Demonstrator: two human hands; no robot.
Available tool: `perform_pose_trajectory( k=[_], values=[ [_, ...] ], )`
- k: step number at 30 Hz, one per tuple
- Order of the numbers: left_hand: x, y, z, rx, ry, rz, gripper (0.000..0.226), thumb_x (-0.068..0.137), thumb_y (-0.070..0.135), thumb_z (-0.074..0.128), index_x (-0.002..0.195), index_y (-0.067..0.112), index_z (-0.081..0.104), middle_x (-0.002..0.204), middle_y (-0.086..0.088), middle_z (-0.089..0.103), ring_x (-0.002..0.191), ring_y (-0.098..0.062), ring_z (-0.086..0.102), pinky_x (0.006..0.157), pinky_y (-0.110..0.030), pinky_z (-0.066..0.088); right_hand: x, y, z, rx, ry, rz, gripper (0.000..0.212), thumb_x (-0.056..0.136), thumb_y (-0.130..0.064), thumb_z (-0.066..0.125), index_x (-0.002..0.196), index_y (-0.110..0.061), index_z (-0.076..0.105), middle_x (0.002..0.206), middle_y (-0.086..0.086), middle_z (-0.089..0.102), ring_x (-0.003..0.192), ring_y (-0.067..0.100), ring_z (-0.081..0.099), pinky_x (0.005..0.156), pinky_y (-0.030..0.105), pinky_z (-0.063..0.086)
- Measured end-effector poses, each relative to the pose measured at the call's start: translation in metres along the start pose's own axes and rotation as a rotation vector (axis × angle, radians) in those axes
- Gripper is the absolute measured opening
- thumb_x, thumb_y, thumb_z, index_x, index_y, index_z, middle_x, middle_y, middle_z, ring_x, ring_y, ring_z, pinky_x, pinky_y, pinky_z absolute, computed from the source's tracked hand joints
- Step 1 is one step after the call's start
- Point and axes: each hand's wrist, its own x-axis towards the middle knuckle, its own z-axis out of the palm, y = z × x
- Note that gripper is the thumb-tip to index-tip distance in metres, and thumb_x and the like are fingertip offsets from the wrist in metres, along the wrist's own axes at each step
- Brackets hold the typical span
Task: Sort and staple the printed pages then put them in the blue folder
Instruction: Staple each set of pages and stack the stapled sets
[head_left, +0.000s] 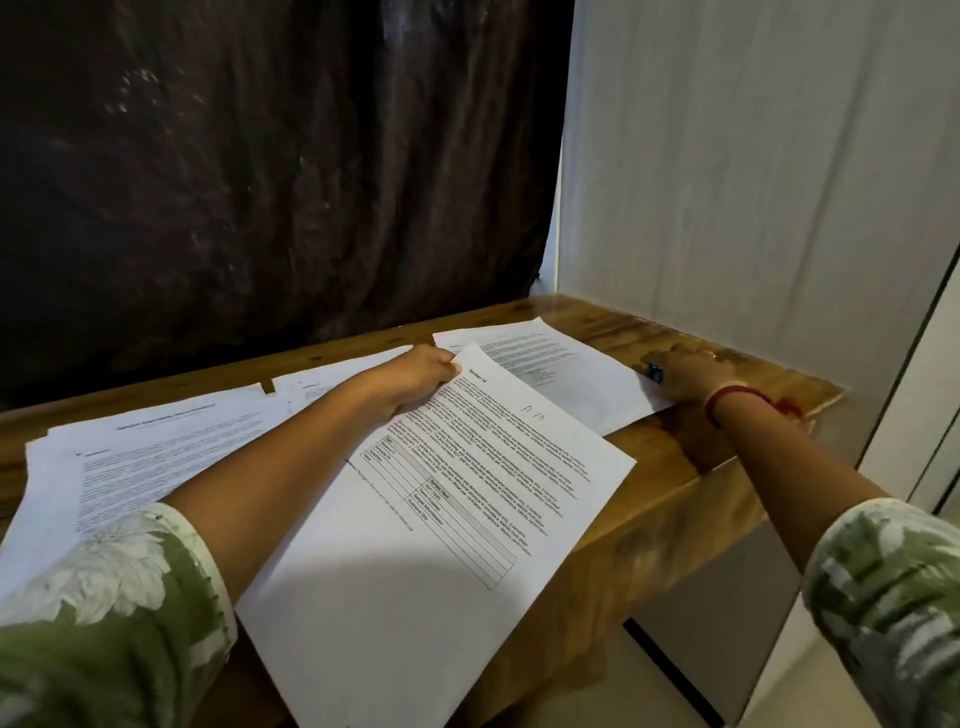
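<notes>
My left hand (421, 375) grips the top edge of a printed page (441, 519) headed "Section 10" with "A 10" handwritten on it; the page is lifted and hangs over the table's front edge. My right hand (685, 371) rests on the corner of another printed page (550, 364) at the back right and holds a small blue object (654, 372), which looks like a pen. More printed pages (156, 457) lie spread across the left of the wooden table (701, 457). No blue folder or stapler is in view.
A dark curtain (260, 182) hangs behind the table. A white wall (753, 182) closes off the right side, touching the table's right end. Pale floor shows below the table at the lower right.
</notes>
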Motion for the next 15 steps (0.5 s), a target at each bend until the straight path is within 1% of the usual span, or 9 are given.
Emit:
perform_pose_trajectory(
  k=[2, 4, 6, 7, 8, 10, 11, 13, 15],
  values=[
    [-0.004, -0.003, -0.004, -0.02, 0.024, -0.011, 0.028, 0.103, 0.019, 0.044, 0.11, 0.003, 0.066, 0.105, -0.014, 0.072, 0.097, -0.03, 0.069, 0.089, -0.041, 0.054, -0.004, 0.0, -0.007, -0.072, 0.073, 0.023, 0.045, 0.095, -0.033, 0.055, 0.138, -0.022, 0.047, 0.134, 0.012, 0.052, 0.119, 0.036, 0.051, 0.104, 0.052, 0.041],
    [-0.011, -0.005, -0.01, -0.047, 0.05, -0.017, 0.026, 0.103, 0.02, 0.044, 0.106, 0.007, 0.066, 0.1, -0.011, 0.072, 0.091, -0.027, 0.07, 0.087, -0.04, 0.054, -0.009, -0.005, -0.014, -0.008, 0.202, 0.052, 0.044, 0.095, -0.029, 0.055, 0.137, -0.017, 0.045, 0.132, 0.018, 0.049, 0.114, 0.041, 0.053, 0.103, 0.055, 0.039],
    [-0.017, -0.008, -0.017, -0.076, 0.084, -0.024, 0.026, 0.102, 0.021, 0.045, 0.106, 0.007, 0.066, 0.101, -0.012, 0.072, 0.093, -0.028, 0.07, 0.086, -0.039, 0.054, -0.016, -0.022, -0.024, 0.259, 0.31, 0.029, 0.047, 0.096, -0.017, 0.054, 0.14, -0.011, 0.041, 0.132, 0.023, 0.043, 0.108, 0.045, 0.055, 0.101, 0.053, 0.043],
    [-0.021, -0.01, -0.021, -0.092, 0.107, -0.021, 0.026, 0.102, 0.022, 0.045, 0.106, 0.007, 0.066, 0.102, -0.012, 0.072, 0.094, -0.028, 0.07, 0.083, -0.038, 0.055, -0.02, -0.034, -0.031, 0.433, 0.335, -0.007, 0.048, 0.096, -0.012, 0.054, 0.141, -0.01, 0.039, 0.135, 0.024, 0.04, 0.11, 0.045, 0.054, 0.103, 0.05, 0.042],
    [-0.025, -0.011, -0.026, -0.106, 0.13, -0.023, 0.025, 0.102, 0.022, 0.045, 0.103, 0.008, 0.065, 0.101, -0.01, 0.072, 0.091, -0.026, 0.07, 0.077, -0.033, 0.056, -0.024, -0.051, -0.04, 0.605, 0.338, -0.05, 0.049, 0.095, -0.009, 0.055, 0.142, -0.01, 0.038, 0.137, 0.024, 0.039, 0.113, 0.043, 0.053, 0.105, 0.046, 0.041],
    [-0.035, -0.014, -0.036, -0.127, 0.182, -0.049, 0.024, 0.103, 0.023, 0.044, 0.094, 0.013, 0.063, 0.093, -0.006, 0.071, 0.079, -0.019, 0.069, 0.061, -0.024, 0.052, -0.031, -0.085, -0.054, 0.926, 0.275, -0.143, 0.051, 0.094, -0.009, 0.058, 0.141, -0.012, 0.039, 0.135, 0.015, 0.044, 0.114, 0.034, 0.054, 0.103, 0.042, 0.044],
    [-0.041, -0.018, -0.043, -0.138, 0.212, -0.057, 0.024, 0.103, 0.024, 0.044, 0.092, 0.014, 0.062, 0.092, -0.005, 0.07, 0.076, -0.017, 0.068, 0.058, -0.023, 0.049, -0.036, -0.106, -0.06, 1.055, 0.21, -0.191, 0.051, 0.094, -0.011, 0.059, 0.141, -0.014, 0.04, 0.13, 0.011, 0.047, 0.11, 0.029, 0.055, 0.098, 0.04, 0.048],
    [-0.054, -0.028, -0.058, -0.155, 0.256, -0.068, 0.024, 0.103, 0.024, 0.043, 0.095, 0.012, 0.062, 0.093, -0.005, 0.07, 0.078, -0.018, 0.067, 0.06, -0.024, 0.048, -0.046, -0.145, -0.067, 1.218, 0.078, -0.268, 0.05, 0.094, -0.017, 0.061, 0.139, -0.017, 0.042, 0.127, 0.008, 0.049, 0.108, 0.025, 0.056, 0.088, 0.033, 0.051],
    [-0.066, -0.041, -0.074, -0.154, 0.293, -0.092, 0.024, 0.103, 0.024, 0.043, 0.103, 0.01, 0.062, 0.098, -0.007, 0.07, 0.085, -0.021, 0.068, 0.065, -0.027, 0.05, -0.056, -0.18, -0.071, 1.274, 0.002, -0.334, 0.047, 0.093, -0.018, 0.062, 0.137, -0.016, 0.046, 0.127, 0.008, 0.051, 0.111, 0.025, 0.056, 0.083, 0.029, 0.052]
  ],
)
